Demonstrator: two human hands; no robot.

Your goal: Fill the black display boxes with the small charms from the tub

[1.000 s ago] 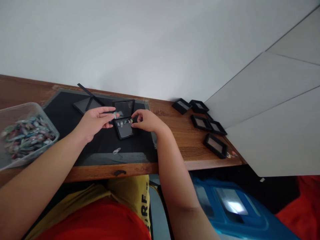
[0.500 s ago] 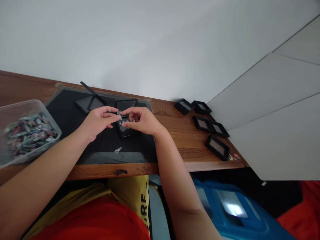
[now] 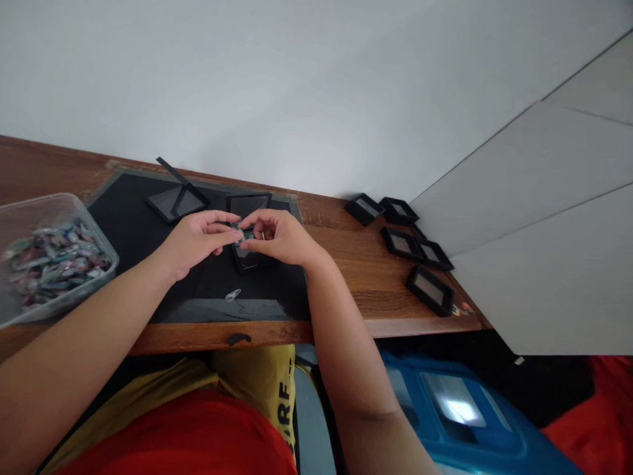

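Observation:
My left hand (image 3: 202,239) and my right hand (image 3: 279,237) meet over an open black hinged box (image 3: 252,260) with dark clear panels. Between the fingertips of both hands is a small shiny greenish piece (image 3: 238,232), mostly covered by the fingers, so its kind is unclear. Thumb and fingers are closed in a pinch on each hand. Below the box, a clear teardrop-shaped piece (image 3: 233,295) lies on the black mat (image 3: 208,280). Another open black box (image 3: 177,201) rests up and to the left, its lid raised.
At the left a clear plastic tub (image 3: 115,260) holds many shiny green, pink and grey pieces (image 3: 59,260). Several black boxes with clear windows (image 3: 430,290) stand on the wooden table (image 3: 341,251) at the right. A white wall (image 3: 277,99) rises behind.
My fingertips have shifted slightly on the greenish piece, and both hands stay over the box. The whole view has tilted a little.

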